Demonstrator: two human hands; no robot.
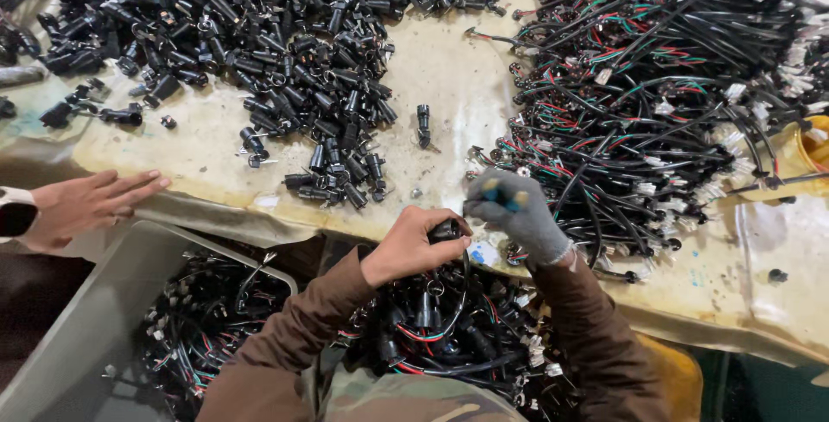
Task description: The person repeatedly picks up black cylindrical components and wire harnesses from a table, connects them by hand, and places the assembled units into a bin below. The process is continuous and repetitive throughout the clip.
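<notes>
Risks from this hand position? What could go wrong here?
1. The left hand pinches a small black connector right at the table edge; a slip likely drops it into the wire bundle on the lap.
2. The gloved right hand sits against the tangled wire harness pile; loops may snag and drag neighbours off.
3. Another person's hand rests near the grey bin; elbows could collide.

Both arms wear long brown sleeves (285, 344) of a soft, creased cloth, the cuffs reaching the wrists. The left hand (413, 245) is bare. The right hand (518, 210) wears a grey knitted glove with a paler ribbed cuff — two fingertips show blue and yellow patches. Below, a camouflage-patterned garment (414, 400) covers the lap — green, tan and brown
</notes>
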